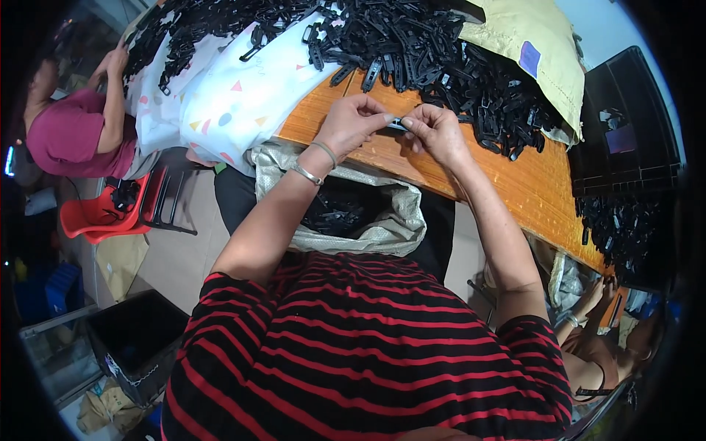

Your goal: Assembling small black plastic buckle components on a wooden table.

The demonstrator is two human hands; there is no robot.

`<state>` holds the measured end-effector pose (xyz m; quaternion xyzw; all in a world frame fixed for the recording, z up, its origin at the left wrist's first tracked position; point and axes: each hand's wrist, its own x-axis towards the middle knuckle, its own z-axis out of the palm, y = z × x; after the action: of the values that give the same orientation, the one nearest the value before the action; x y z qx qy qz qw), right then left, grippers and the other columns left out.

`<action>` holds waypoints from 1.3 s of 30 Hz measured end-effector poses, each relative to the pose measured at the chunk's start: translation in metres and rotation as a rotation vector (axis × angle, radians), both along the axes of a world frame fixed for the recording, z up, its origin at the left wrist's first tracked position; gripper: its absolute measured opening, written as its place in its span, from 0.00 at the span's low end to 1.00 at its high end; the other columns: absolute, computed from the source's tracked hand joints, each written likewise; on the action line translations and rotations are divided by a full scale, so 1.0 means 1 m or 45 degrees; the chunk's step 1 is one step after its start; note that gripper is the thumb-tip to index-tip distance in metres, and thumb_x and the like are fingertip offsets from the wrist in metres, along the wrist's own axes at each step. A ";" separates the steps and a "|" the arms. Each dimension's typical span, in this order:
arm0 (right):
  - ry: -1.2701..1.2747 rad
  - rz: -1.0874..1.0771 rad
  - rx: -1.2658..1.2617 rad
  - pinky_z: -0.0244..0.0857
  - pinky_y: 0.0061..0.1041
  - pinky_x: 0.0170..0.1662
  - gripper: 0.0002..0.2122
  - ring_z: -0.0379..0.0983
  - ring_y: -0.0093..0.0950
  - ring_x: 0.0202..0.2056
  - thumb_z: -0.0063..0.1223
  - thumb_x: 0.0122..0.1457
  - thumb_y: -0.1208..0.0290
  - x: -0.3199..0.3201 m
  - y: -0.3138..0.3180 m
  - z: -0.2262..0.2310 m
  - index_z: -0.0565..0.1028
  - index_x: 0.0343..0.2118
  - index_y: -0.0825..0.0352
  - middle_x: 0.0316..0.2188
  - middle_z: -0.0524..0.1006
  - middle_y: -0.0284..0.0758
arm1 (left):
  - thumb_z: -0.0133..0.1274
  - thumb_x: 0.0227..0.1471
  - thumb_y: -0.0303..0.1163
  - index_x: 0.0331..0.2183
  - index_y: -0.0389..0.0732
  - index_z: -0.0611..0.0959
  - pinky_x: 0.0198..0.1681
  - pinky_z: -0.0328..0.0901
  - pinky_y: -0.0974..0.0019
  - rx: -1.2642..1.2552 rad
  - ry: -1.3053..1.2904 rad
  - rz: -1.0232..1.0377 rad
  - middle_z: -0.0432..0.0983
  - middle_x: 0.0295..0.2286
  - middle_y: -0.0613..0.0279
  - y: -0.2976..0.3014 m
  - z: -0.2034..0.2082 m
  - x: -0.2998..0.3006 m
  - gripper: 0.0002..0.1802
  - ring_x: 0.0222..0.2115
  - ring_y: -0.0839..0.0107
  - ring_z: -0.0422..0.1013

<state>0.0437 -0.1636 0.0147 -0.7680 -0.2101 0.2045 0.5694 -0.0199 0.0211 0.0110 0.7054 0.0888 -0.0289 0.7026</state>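
Above the wooden table (526, 195), your left hand (354, 125) and right hand (439, 134) pinch a small dark part (398, 123) between fingertips, its long axis lying roughly left to right.

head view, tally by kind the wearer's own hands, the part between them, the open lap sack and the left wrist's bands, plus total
Hands: 2 (left hand, right hand)
Small part: 1
Open sack: 1
Wrist bands: 2 (thin band, silvery bangle)
Total: 6
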 end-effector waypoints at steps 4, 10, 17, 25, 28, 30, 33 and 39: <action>0.099 -0.043 -0.052 0.62 0.15 0.16 0.08 0.69 0.17 0.15 0.53 0.58 0.72 0.003 0.002 -0.005 0.71 0.26 0.70 0.17 0.74 0.32 | 0.60 0.47 0.29 0.28 0.36 0.79 0.18 0.59 0.79 0.169 -0.127 0.090 0.71 0.19 0.69 -0.005 -0.014 0.003 0.08 0.17 0.84 0.65; 0.183 -0.053 -0.125 0.60 0.14 0.14 0.07 0.69 0.17 0.13 0.53 0.58 0.72 0.004 0.004 -0.011 0.71 0.26 0.69 0.17 0.74 0.31 | 0.61 0.45 0.29 0.25 0.34 0.79 0.19 0.61 0.76 0.372 -0.110 0.133 0.72 0.18 0.67 -0.006 -0.026 0.006 0.09 0.18 0.81 0.66; 0.208 0.009 -0.433 0.61 0.20 0.12 0.10 0.70 0.23 0.12 0.55 0.57 0.69 0.006 0.011 0.007 0.70 0.24 0.70 0.13 0.73 0.34 | 0.63 0.41 0.38 0.24 0.35 0.79 0.28 0.67 0.66 0.938 0.007 0.002 0.75 0.18 0.58 -0.002 -0.005 0.014 0.15 0.19 0.67 0.70; 0.147 0.110 -0.138 0.62 0.16 0.17 0.07 0.70 0.17 0.17 0.52 0.58 0.73 -0.017 0.001 -0.005 0.69 0.27 0.68 0.18 0.73 0.31 | 0.60 0.46 0.38 0.26 0.36 0.77 0.27 0.66 0.68 0.864 -0.117 -0.021 0.74 0.21 0.60 -0.001 -0.012 -0.019 0.15 0.22 0.72 0.70; -0.123 0.143 -0.235 0.62 0.18 0.20 0.06 0.67 0.18 0.18 0.54 0.56 0.75 -0.078 0.005 0.000 0.70 0.30 0.69 0.19 0.72 0.31 | 0.56 0.52 0.35 0.26 0.36 0.77 0.25 0.63 0.75 0.407 -0.259 -0.021 0.71 0.20 0.69 0.023 -0.021 -0.081 0.12 0.22 0.81 0.65; -0.472 0.283 -0.349 0.62 0.20 0.23 0.07 0.68 0.19 0.19 0.56 0.55 0.74 -0.103 0.000 -0.021 0.70 0.33 0.70 0.19 0.72 0.32 | 0.55 0.53 0.34 0.26 0.36 0.77 0.25 0.61 0.77 0.520 -0.250 0.343 0.69 0.19 0.72 0.045 -0.017 -0.118 0.12 0.21 0.83 0.63; -0.459 0.165 -0.236 0.67 0.28 0.29 0.09 0.76 0.33 0.25 0.56 0.53 0.71 -0.126 -0.021 -0.032 0.74 0.34 0.69 0.22 0.76 0.43 | 0.52 0.55 0.35 0.30 0.37 0.76 0.28 0.63 0.77 0.421 -0.160 0.858 0.70 0.23 0.69 0.099 -0.063 -0.174 0.11 0.24 0.83 0.65; -0.143 -0.564 0.104 0.63 0.19 0.36 0.06 0.67 0.18 0.30 0.48 0.61 0.71 -0.139 -0.091 -0.091 0.73 0.34 0.68 0.29 0.72 0.29 | 0.38 0.60 0.48 0.44 0.36 0.74 0.46 0.61 0.62 -0.425 0.160 1.011 0.74 0.37 0.59 0.126 -0.201 -0.176 0.24 0.39 0.65 0.68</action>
<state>-0.0958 -0.2550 -0.0764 -0.7817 -0.0758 0.0228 0.6186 -0.1961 0.1471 -0.1900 0.4900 0.3900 0.1866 0.7569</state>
